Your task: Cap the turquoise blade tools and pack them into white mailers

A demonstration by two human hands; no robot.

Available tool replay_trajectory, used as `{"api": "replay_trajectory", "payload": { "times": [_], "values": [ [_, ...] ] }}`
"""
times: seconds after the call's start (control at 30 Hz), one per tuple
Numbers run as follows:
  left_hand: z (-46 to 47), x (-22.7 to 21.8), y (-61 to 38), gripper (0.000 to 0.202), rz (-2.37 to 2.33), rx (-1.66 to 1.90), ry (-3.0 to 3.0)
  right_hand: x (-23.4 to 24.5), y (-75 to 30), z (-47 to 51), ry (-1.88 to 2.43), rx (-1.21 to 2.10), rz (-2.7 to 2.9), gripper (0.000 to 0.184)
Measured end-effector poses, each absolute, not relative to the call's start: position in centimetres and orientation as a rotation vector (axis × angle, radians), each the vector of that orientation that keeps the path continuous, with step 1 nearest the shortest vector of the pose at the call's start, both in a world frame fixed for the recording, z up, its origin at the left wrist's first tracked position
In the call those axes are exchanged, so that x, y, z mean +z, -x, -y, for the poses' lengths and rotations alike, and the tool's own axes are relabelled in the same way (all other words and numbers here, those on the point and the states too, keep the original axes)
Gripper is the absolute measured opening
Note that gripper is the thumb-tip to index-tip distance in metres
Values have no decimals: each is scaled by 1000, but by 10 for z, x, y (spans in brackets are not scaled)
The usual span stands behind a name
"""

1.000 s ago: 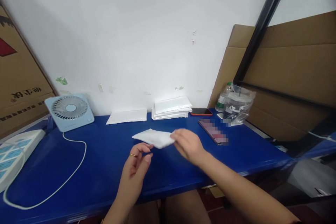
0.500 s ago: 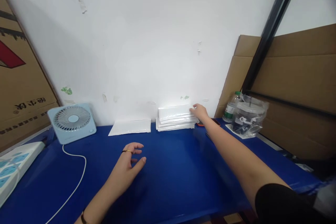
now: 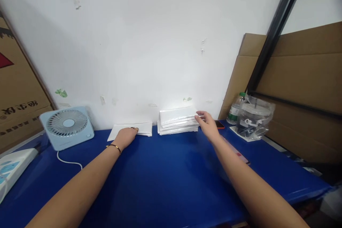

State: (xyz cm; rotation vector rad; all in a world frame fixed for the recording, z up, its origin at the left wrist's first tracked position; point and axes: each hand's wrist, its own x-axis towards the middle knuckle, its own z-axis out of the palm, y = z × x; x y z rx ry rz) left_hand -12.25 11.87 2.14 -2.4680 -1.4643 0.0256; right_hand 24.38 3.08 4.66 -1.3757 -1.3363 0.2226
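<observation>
My left hand (image 3: 126,136) reaches to the back of the blue table (image 3: 165,174) and rests on a flat white paper sheet (image 3: 143,128) lying against the wall, fingers curled over its near edge. A gold ring and a thin bracelet show on that hand and wrist. My right hand (image 3: 207,124) is at the right end of a stack of white packets (image 3: 177,120), fingertips touching the top packets, fingers loosely apart. Whether it grips one is unclear.
A pale blue desk fan (image 3: 66,126) with a white cable stands at the back left, a white power strip (image 3: 13,167) at the far left. A phone (image 3: 219,124), a water bottle (image 3: 235,108) and a clear plastic bag (image 3: 253,115) sit right, before cardboard sheets (image 3: 299,85).
My right hand carried a white packet from mid-table to the stack and let it go. My left hand has moved from the table's middle forward onto the white sheet.
</observation>
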Motion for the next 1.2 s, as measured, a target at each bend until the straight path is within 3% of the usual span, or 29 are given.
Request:
{"api": "replay_trajectory", "payload": {
  "times": [0.17,0.33,0.43,0.5,0.63,0.67,0.73,0.87,1.2],
  "values": [
    [-96,27,119,27,1397,83,2461,22,-201,-8,1275,836,1383,36],
    [-25,13,107,33,1286,-28,2520,3,-155,5,1030,1609,936,40],
    [13,9,88,34,1291,-221,2640,-2,-141,9,1025,1769,907,39],
    [25,12,74,36,1278,-333,2716,-2,-139,11,1097,1679,1000,36],
    [22,16,52,93,1189,-398,2870,3,-154,11,1111,1344,1257,36],
    [18,16,48,100,1208,-350,2907,5,-160,10,1144,1245,1354,36],
    [13,17,43,95,1282,-250,2931,5,-174,6,1278,981,1572,36],
    [9,37,32,63,1284,-25,2823,-1,-203,-8,1521,536,1824,32],
    [21,127,-9,43,1228,512,2662,-17,-244,-32,1642,525,1787,32]
  ]
}}
